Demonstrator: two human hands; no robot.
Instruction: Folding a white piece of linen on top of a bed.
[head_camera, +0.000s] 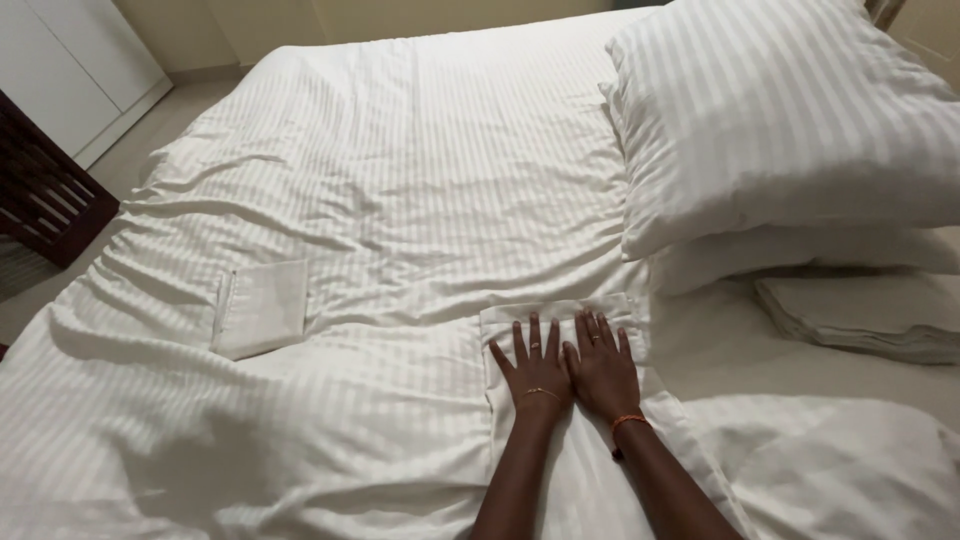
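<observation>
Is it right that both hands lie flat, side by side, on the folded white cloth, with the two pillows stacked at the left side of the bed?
Not quite. The head view shows the left hand and right hand flat, side by side, on the folded white cloth, but the two pillows are stacked at the right side of the bed, not the left.

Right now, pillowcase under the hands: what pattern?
White with tonal stripes, pillowcase; head view shows it.
</observation>
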